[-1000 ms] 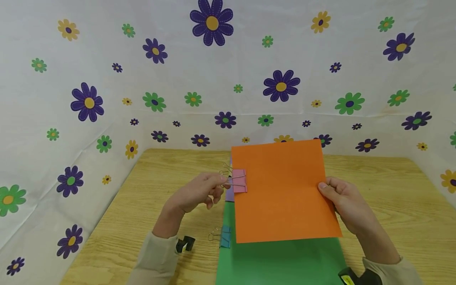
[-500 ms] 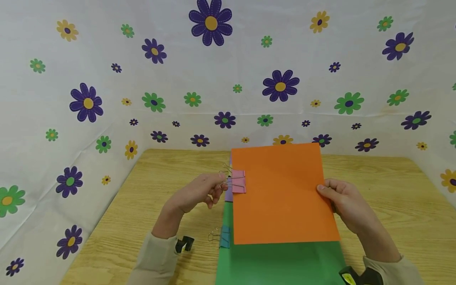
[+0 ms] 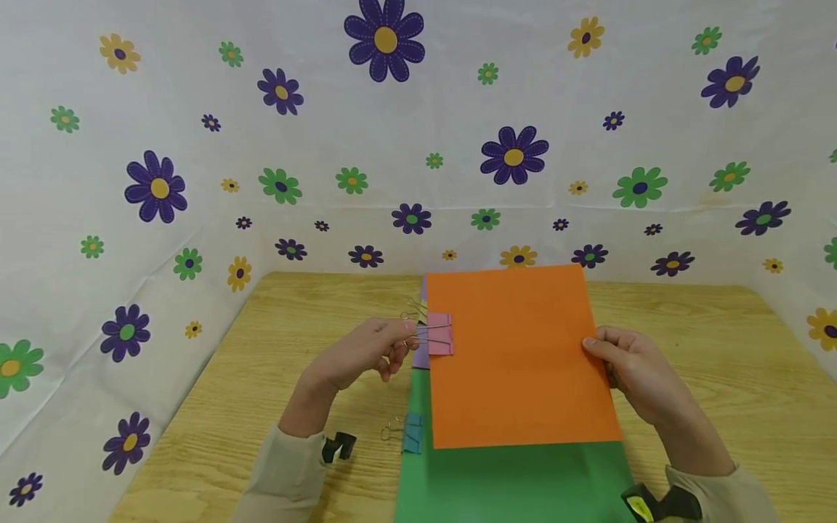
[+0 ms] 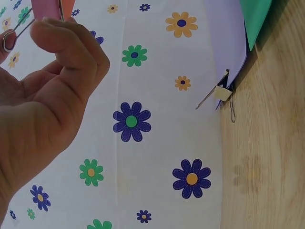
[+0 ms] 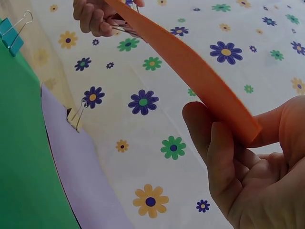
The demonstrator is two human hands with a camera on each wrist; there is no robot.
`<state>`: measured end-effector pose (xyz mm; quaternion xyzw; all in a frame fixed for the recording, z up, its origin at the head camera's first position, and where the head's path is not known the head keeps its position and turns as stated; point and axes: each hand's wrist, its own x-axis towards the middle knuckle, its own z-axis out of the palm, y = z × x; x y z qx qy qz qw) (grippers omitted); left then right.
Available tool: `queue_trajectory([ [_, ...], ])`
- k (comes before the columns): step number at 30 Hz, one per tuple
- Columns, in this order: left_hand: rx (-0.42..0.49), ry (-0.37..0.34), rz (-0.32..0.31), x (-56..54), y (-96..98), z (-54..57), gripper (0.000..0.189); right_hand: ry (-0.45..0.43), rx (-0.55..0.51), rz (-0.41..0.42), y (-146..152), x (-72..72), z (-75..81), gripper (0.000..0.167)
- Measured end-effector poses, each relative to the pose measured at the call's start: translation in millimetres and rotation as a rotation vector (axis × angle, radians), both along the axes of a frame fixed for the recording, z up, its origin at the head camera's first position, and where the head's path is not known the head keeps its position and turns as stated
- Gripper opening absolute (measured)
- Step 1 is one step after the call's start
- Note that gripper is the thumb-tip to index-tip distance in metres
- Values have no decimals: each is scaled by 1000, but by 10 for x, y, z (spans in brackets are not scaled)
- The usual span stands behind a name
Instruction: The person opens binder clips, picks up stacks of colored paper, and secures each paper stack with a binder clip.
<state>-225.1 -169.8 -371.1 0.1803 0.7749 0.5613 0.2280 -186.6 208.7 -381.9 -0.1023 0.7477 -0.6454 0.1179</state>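
My left hand (image 3: 362,352) pinches the wire handles of a pink binder clip (image 3: 440,334), which sits over the left edge of an orange sheet of paper (image 3: 516,370). At the opposite edge, my right hand (image 3: 637,370) holds the sheet with the thumb on top and fingers beneath. In the right wrist view the orange paper (image 5: 200,81) shows nearly edge-on and slightly bowed, raised over the sheets below. Under it lies a green sheet (image 3: 523,479) with a teal binder clip (image 3: 413,434) on its left edge.
A lilac sheet (image 4: 228,33) lies beyond the green one and carries a pale yellow binder clip (image 4: 224,91). The wooden table (image 3: 314,305) ends at a white flowered cloth (image 3: 327,131) at the back and sides. Dark straps are on both wrists.
The orange sheet's top and right side have come down slightly. Both hands keep their grip, and the pink binder clip stays at nearly the same spot.
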Motion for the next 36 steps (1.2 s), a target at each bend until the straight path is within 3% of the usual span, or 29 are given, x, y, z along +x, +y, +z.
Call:
queue_trajectory([
  [16,4,46,-9,59,90,86,38,37,-24,-1,101,-13,38,25],
  [25,-102,33,-8,39,200,106,44,18,-29,6,233,38,14,25],
  [36,-153,4,-129,-36,486,103,50,-23,21,-30,546,95,58,25],
])
